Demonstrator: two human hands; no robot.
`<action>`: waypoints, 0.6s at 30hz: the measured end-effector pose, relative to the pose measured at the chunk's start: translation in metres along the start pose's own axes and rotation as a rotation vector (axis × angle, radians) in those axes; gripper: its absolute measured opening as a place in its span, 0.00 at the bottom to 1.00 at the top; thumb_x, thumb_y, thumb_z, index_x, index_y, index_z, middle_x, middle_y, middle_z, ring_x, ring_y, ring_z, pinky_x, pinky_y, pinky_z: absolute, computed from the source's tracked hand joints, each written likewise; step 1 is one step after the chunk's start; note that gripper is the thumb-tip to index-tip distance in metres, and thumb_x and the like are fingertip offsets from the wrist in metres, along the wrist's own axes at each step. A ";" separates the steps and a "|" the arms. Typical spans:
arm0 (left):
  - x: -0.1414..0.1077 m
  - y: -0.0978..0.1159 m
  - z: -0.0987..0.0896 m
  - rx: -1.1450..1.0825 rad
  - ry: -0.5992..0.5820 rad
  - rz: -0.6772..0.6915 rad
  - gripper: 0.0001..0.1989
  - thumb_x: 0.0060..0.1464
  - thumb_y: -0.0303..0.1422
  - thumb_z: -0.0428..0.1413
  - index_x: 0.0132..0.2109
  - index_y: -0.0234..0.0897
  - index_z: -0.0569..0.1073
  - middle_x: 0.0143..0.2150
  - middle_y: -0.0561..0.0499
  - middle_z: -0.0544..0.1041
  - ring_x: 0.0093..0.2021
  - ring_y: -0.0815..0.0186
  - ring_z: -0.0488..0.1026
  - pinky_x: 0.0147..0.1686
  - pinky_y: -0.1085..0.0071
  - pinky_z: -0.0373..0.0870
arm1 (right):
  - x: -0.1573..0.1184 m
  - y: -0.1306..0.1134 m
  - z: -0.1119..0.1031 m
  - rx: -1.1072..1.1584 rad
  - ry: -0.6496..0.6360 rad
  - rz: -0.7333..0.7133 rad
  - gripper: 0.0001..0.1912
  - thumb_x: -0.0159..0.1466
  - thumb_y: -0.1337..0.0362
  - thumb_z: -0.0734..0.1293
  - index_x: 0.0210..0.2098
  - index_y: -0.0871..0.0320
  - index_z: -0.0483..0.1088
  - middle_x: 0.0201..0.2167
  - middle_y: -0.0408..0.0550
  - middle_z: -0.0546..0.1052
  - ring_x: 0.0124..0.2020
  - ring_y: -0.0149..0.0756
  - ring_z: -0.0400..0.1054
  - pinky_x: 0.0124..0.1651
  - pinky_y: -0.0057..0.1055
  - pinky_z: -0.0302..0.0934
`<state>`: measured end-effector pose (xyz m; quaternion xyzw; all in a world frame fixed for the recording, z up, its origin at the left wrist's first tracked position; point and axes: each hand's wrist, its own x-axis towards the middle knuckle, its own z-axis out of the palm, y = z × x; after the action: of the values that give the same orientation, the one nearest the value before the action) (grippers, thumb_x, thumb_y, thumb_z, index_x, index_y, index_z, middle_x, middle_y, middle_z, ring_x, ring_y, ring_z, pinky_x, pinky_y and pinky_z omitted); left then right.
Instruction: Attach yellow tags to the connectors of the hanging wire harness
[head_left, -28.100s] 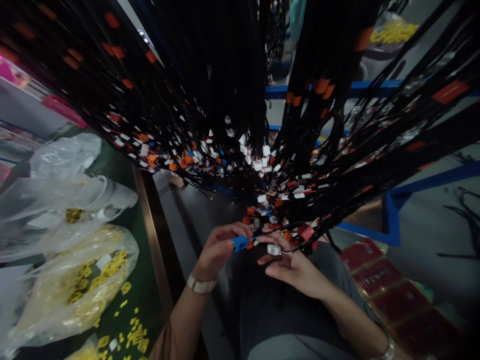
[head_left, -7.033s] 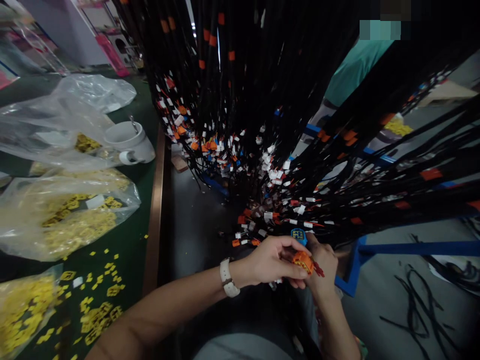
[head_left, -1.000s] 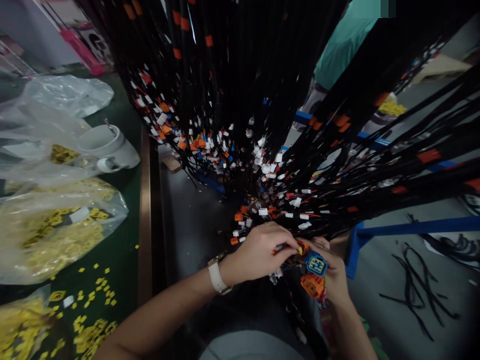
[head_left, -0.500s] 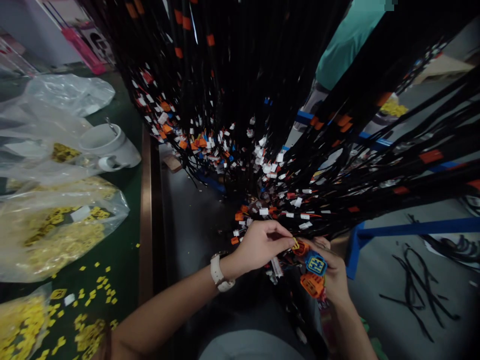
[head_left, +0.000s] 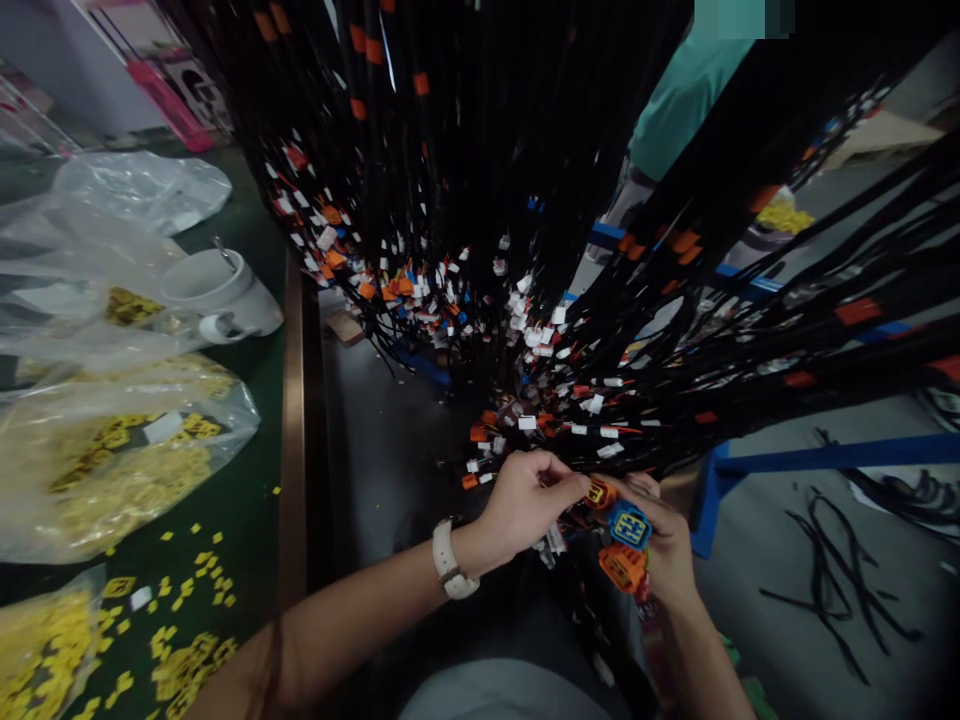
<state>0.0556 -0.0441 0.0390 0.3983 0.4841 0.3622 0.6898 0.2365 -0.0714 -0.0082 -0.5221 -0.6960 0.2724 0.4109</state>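
Note:
My right hand (head_left: 667, 545) is wrapped round a small group of connectors: a blue one (head_left: 630, 527) with a yellow insert, an orange one (head_left: 622, 567) below it and another orange one (head_left: 600, 492) above. A yellow piece shows in the face of the upper orange connector. My left hand (head_left: 529, 500), with a white watch on the wrist, has thumb and forefinger pinched at the left edge of that upper connector. Whether anything small sits between those fingertips is hidden. Wires with white tags hang below the hands.
Dense black cable bundles (head_left: 480, 150) with white and orange ends hang ahead. On the green table (head_left: 259, 520) at left lie plastic bags (head_left: 150, 440), scattered yellow pieces and a white mug (head_left: 217, 290). A blue frame bar (head_left: 832, 455) stands right; a person in a green garment (head_left: 682, 100) is behind.
The yellow piece between my left fingertips now sits in the upper orange connector. My left hand and wrist have turned slightly; my right hand has shifted very little.

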 end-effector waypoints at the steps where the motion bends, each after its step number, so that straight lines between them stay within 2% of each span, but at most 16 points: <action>1: -0.001 -0.001 0.001 0.018 0.006 0.016 0.17 0.43 0.44 0.61 0.27 0.32 0.71 0.23 0.53 0.70 0.24 0.74 0.62 0.24 0.76 0.58 | 0.000 0.000 0.000 0.003 0.000 -0.001 0.14 0.55 0.58 0.67 0.41 0.51 0.76 0.29 0.44 0.80 0.31 0.41 0.70 0.43 0.43 0.58; 7: -0.003 -0.006 0.002 0.096 0.033 0.095 0.14 0.47 0.41 0.58 0.27 0.33 0.69 0.20 0.56 0.66 0.22 0.75 0.58 0.22 0.76 0.55 | -0.001 0.001 0.001 0.003 0.009 -0.037 0.15 0.56 0.61 0.67 0.44 0.50 0.75 0.30 0.44 0.80 0.30 0.41 0.70 0.42 0.42 0.57; 12: -0.003 -0.007 0.003 0.015 0.021 0.022 0.13 0.47 0.39 0.58 0.28 0.33 0.68 0.24 0.54 0.69 0.24 0.74 0.62 0.25 0.76 0.58 | 0.000 -0.003 0.003 -0.008 0.021 -0.074 0.18 0.56 0.64 0.68 0.46 0.48 0.74 0.33 0.44 0.80 0.30 0.40 0.71 0.42 0.42 0.57; 16: -0.002 -0.007 0.002 0.020 0.009 0.020 0.14 0.46 0.40 0.60 0.29 0.33 0.69 0.25 0.54 0.69 0.26 0.73 0.64 0.27 0.75 0.60 | -0.001 -0.003 0.003 -0.005 0.039 -0.078 0.19 0.55 0.65 0.68 0.46 0.46 0.74 0.32 0.42 0.80 0.30 0.39 0.71 0.41 0.40 0.57; 18: -0.001 -0.005 0.001 -0.040 -0.030 -0.043 0.16 0.43 0.41 0.61 0.31 0.32 0.69 0.26 0.54 0.69 0.27 0.73 0.64 0.27 0.76 0.60 | -0.001 -0.002 0.003 -0.004 0.044 -0.067 0.18 0.55 0.65 0.68 0.46 0.47 0.74 0.31 0.43 0.80 0.30 0.39 0.71 0.42 0.40 0.57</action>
<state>0.0568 -0.0474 0.0347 0.3795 0.4747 0.3508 0.7125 0.2333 -0.0731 -0.0089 -0.5051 -0.7045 0.2457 0.4338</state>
